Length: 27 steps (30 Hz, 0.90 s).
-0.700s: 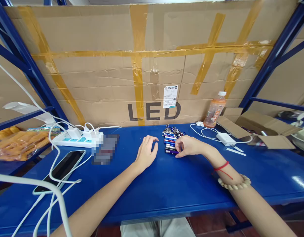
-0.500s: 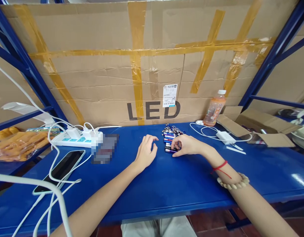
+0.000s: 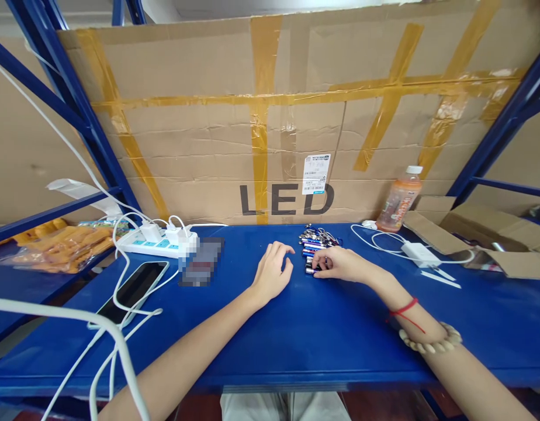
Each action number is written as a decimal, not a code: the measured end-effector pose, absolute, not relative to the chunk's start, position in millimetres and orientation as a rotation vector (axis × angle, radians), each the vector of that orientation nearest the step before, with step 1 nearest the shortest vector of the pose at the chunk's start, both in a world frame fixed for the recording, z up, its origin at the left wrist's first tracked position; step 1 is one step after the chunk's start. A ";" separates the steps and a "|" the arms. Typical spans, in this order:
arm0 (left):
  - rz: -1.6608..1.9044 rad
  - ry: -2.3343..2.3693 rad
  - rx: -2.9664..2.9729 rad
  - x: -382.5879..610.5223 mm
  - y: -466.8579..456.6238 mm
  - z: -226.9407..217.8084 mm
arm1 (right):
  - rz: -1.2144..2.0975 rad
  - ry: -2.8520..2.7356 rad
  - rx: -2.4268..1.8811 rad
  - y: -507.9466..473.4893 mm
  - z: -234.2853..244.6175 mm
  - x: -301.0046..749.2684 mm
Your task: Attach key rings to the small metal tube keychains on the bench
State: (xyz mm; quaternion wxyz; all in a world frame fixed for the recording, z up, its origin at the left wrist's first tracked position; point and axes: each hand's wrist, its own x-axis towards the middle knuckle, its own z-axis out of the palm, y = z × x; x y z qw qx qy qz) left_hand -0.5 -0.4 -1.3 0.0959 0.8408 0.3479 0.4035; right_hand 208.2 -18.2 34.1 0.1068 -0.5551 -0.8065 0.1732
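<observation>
Several small keychain flashlights (image 3: 312, 245), blue, black and silver tubes with metal clasps and cords, lie side by side at the back middle of the blue table. My right hand (image 3: 340, 264) reaches over the nearest of them from the right. Its thumb and fingertips close around that dark flashlight, whose silver end (image 3: 310, 271) sticks out to the left. The far side of the grip is hidden by my fingers. Just left of the row, my left hand (image 3: 272, 273) rests on the table, fingers loosely bent, thumb apart, holding nothing.
On the left are a white power strip (image 3: 134, 241) with chargers, a phone (image 3: 134, 292) and loose white cables (image 3: 107, 327). A drink bottle (image 3: 400, 199), a white adapter (image 3: 421, 255) and an open cardboard box (image 3: 515, 260) stand right. A large carton (image 3: 186, 152) backs the table.
My right thumb and fingers have closed in on the nearest flashlight. My left hand stays beside the row. The whole view has shifted, so everything appears farther right.
</observation>
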 end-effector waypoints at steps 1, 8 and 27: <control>1.197 1.028 2.492 -0.6 -0.5 -1.2 | 0.487 -2.378 -1.647 -18.7 34.4 207.5; 1.186 1.033 2.489 -1.1 -0.9 -0.4 | 0.215 -2.394 -1.450 -18.2 29.6 205.4; 1.200 1.030 2.506 -2.9 1.0 -1.0 | 0.136 -2.430 -1.509 -16.3 30.3 216.3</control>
